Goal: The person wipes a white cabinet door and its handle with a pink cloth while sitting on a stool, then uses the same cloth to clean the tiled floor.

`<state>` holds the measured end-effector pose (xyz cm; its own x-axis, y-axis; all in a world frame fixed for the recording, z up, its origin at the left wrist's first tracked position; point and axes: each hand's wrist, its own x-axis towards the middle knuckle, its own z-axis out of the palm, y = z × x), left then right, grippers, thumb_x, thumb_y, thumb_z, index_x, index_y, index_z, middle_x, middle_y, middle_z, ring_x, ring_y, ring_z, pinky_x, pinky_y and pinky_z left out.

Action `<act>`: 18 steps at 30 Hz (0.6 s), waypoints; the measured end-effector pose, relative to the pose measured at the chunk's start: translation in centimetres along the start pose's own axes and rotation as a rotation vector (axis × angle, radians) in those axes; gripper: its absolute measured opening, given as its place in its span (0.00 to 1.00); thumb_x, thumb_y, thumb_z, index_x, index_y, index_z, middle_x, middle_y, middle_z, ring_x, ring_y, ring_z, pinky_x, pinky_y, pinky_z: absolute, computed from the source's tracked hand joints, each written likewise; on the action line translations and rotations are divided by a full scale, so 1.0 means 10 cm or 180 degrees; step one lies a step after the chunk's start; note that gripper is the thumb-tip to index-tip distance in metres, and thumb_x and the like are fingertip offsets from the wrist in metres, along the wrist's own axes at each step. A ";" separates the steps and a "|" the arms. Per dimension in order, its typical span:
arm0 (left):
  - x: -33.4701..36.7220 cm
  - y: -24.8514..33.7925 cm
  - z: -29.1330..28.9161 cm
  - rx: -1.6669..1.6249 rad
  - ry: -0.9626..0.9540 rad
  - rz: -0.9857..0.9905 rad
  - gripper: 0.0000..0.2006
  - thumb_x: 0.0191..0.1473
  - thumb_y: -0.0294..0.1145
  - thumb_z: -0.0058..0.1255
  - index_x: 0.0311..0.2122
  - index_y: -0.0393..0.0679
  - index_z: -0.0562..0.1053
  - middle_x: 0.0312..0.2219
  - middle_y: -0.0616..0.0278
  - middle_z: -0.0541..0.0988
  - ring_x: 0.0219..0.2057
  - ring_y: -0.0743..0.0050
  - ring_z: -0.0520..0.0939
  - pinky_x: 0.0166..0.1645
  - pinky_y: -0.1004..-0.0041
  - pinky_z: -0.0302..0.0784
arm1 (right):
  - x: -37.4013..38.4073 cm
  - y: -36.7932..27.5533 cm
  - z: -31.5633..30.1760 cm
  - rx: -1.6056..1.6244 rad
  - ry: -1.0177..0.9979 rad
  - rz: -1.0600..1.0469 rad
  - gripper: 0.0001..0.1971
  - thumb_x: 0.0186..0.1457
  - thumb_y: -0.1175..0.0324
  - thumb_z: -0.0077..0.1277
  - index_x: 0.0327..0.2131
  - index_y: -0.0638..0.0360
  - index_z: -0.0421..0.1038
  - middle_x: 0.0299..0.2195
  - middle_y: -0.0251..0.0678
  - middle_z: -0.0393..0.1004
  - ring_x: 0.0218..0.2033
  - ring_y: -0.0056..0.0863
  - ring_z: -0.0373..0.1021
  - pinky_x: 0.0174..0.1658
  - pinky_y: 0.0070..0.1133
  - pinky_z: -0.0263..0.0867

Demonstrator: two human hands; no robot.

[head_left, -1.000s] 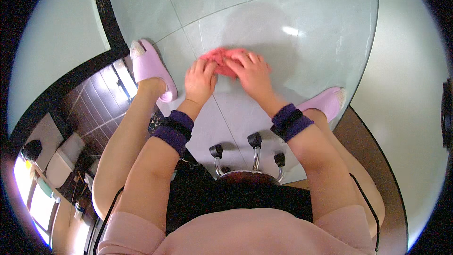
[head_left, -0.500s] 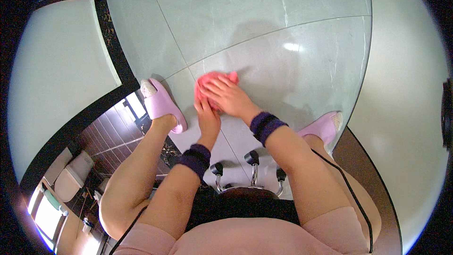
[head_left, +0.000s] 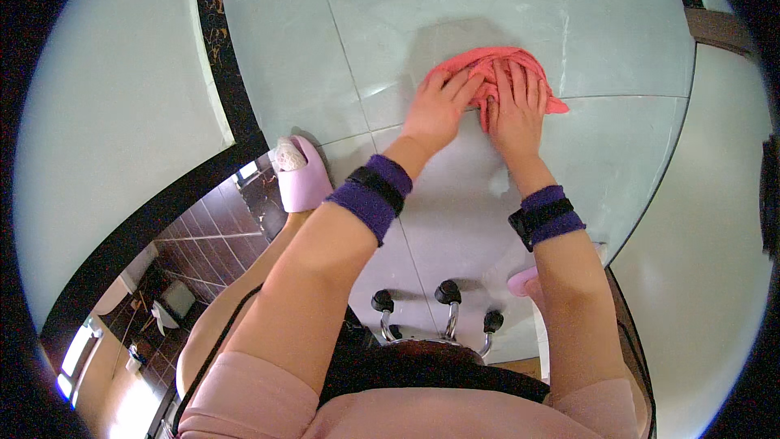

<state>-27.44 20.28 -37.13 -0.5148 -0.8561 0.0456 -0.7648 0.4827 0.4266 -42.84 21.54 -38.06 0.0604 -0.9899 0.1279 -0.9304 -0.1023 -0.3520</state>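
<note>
the pink cloth (head_left: 496, 73) under both hands looks soft, matt and crumpled, lying on a floor (head_left: 341, 49) of large pale tiles that are smooth and glossy enough to throw back light. the wristbands (head_left: 370, 195) look like thick dark purple knit fabric, matt and slightly fuzzy, and the slipper (head_left: 301, 183) at left looks like smooth, pale pink moulded plastic or rubber. near the lower edge, the chair base (head_left: 443, 317) shows shiny chromed metal arms ending in black, dull plastic castors.
</note>
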 end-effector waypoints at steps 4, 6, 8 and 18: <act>0.19 -0.63 -0.27 0.0504 0.0050 -0.0174 0.27 0.41 0.23 0.45 0.51 0.54 0.66 0.49 0.57 0.67 0.48 0.51 0.66 0.51 0.61 0.64 | 0.35 -0.32 0.16 0.0071 -0.0051 -0.0169 0.26 0.48 0.59 0.46 0.53 0.51 0.60 0.52 0.40 0.61 0.55 0.41 0.53 0.59 0.40 0.41; 0.12 -0.88 -0.42 0.0562 0.0093 -0.0321 0.27 0.41 0.23 0.45 0.51 0.55 0.66 0.49 0.57 0.67 0.48 0.50 0.66 0.51 0.61 0.65 | 0.54 -0.53 0.25 0.0242 -0.0169 -0.0381 0.26 0.49 0.58 0.45 0.52 0.52 0.60 0.51 0.40 0.62 0.55 0.41 0.53 0.59 0.41 0.41; -0.17 -1.10 -0.53 0.0544 0.0338 -0.0620 0.27 0.40 0.21 0.45 0.50 0.54 0.67 0.50 0.56 0.65 0.46 0.48 0.66 0.50 0.60 0.65 | 0.60 -0.89 0.33 0.0507 -0.0272 -0.0640 0.25 0.49 0.59 0.44 0.52 0.53 0.61 0.51 0.39 0.63 0.54 0.41 0.54 0.59 0.40 0.42; -2.13 0.35 -0.19 0.0227 -0.0189 -0.2191 0.27 0.40 0.19 0.43 0.52 0.41 0.63 0.51 0.46 0.60 0.49 0.43 0.62 0.55 0.56 0.58 | -1.25 -1.10 0.14 0.1422 -0.1235 -0.1280 0.24 0.46 0.66 0.42 0.50 0.57 0.63 0.50 0.37 0.63 0.54 0.34 0.55 0.59 0.36 0.45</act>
<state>-18.46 39.86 -34.92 0.0779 -0.9613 -0.2644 -0.9475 -0.1539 0.2804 -32.84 34.89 -37.03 0.5691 -0.8221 0.0179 -0.5770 -0.4148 -0.7036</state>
